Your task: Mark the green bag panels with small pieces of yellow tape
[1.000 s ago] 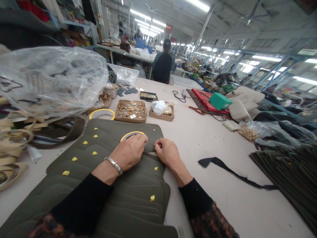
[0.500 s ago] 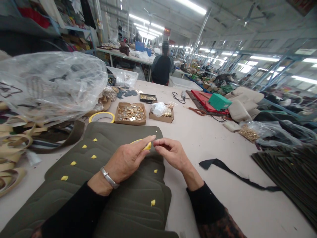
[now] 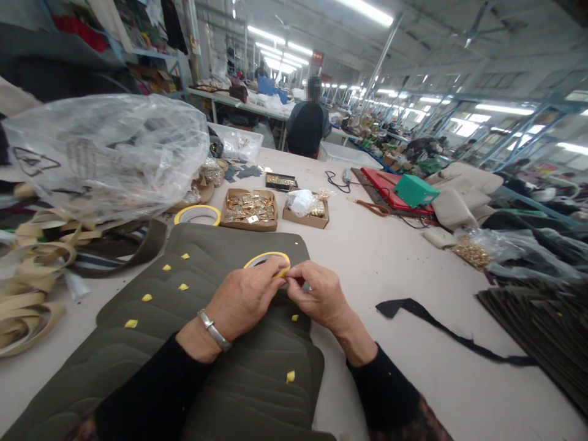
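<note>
My left hand [image 3: 245, 300] is closed on a roll of yellow tape [image 3: 260, 257], whose ring stands out past the fingers. The fingertips of my right hand [image 3: 319, 294] are pinched together at the roll's near right edge, where the tape's end seems to be; the fingers partly hide it. Both hands are above overlapping dark olive fabric panels [image 3: 220, 380]. Small yellow tape pieces [image 3: 131, 323] dot the panels on the left, and another tape piece [image 3: 290, 376] lies near their right edge.
A second yellow tape roll [image 3: 197, 214] lies beyond the panels, beside boxes of metal fittings [image 3: 250, 211] and bagged parts [image 3: 303, 205]. A large plastic bag [image 3: 110, 153] bulks at left. To the right are a black strip [image 3: 441, 327] and stacked dark pieces [image 3: 537, 331]. A person [image 3: 307, 125] sits beyond the table.
My right fingertips have come up against the tape roll, which was a little apart from them. The roll has turned so more of its ring shows. The whole view has shifted slightly.
</note>
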`<action>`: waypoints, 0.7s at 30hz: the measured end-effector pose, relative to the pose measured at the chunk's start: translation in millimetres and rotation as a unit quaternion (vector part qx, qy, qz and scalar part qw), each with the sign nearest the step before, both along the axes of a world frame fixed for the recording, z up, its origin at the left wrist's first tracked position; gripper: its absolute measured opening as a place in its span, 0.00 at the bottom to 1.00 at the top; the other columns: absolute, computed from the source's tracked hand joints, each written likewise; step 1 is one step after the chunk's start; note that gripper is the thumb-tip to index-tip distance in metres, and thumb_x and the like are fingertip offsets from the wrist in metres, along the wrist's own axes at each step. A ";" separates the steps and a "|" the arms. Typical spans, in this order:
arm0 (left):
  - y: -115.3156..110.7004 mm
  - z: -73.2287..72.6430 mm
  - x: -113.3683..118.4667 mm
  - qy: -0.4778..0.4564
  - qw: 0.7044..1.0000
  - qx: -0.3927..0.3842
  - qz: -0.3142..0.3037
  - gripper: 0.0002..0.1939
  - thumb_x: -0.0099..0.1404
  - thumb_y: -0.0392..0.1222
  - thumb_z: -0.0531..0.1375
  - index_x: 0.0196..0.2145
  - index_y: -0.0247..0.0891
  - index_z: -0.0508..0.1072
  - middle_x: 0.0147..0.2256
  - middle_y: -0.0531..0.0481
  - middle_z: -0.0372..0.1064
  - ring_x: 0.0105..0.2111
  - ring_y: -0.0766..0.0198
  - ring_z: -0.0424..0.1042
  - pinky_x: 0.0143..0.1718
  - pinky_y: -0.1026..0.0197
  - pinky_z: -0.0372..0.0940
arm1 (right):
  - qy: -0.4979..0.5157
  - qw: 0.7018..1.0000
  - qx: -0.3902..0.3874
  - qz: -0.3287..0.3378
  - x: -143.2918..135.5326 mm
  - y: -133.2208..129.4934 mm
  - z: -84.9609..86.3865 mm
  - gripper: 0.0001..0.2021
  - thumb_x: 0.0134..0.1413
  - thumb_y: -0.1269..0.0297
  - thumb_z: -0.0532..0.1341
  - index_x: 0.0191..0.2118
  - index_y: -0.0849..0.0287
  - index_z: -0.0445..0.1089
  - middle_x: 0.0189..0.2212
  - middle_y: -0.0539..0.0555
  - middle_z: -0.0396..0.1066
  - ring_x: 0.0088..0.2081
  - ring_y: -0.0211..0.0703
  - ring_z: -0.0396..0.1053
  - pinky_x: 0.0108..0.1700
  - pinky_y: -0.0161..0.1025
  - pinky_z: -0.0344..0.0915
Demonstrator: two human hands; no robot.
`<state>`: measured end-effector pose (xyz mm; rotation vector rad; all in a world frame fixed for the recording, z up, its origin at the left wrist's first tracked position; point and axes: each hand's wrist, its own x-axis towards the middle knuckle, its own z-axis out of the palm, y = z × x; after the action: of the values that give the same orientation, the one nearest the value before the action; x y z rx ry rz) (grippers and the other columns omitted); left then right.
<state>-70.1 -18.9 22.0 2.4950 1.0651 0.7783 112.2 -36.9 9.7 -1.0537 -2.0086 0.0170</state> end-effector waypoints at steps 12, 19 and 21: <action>-3.9 1.1 12.2 -0.016 0.999 0.041 0.030 0.09 0.69 0.36 0.47 0.32 0.39 0.64 0.31 0.50 0.67 0.32 0.63 0.67 0.35 0.62 0.61 | 0.315 0.879 -0.335 -0.124 -1.7 8.6 -5.9 0.06 0.45 0.64 0.60 0.25 0.61 0.69 0.16 0.47 0.68 0.17 0.35 0.65 0.20 0.31 0.64; 0.9 -7.4 15.7 0.187 0.980 0.041 0.053 0.07 0.69 0.37 0.50 0.36 0.40 0.67 0.33 0.49 0.70 0.35 0.60 0.69 0.33 0.61 0.62 | 0.284 0.847 -0.428 -0.139 31.7 31.3 -21.3 0.11 0.47 0.59 0.61 0.29 0.64 0.72 0.19 0.49 0.69 0.17 0.32 0.65 0.20 0.30 0.64; 2.0 -8.4 17.1 0.221 0.973 0.041 0.051 0.07 0.68 0.36 0.50 0.35 0.40 0.67 0.33 0.49 0.71 0.35 0.59 0.69 0.31 0.61 0.62 | 0.252 0.857 -0.426 -0.145 29.6 31.8 -22.7 0.10 0.48 0.60 0.61 0.29 0.64 0.73 0.18 0.48 0.68 0.17 0.31 0.64 0.20 0.29 0.63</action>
<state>-53.0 -16.9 13.7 2.7784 1.3350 0.2952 141.9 -5.1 -13.0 -1.6689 -1.3161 0.9989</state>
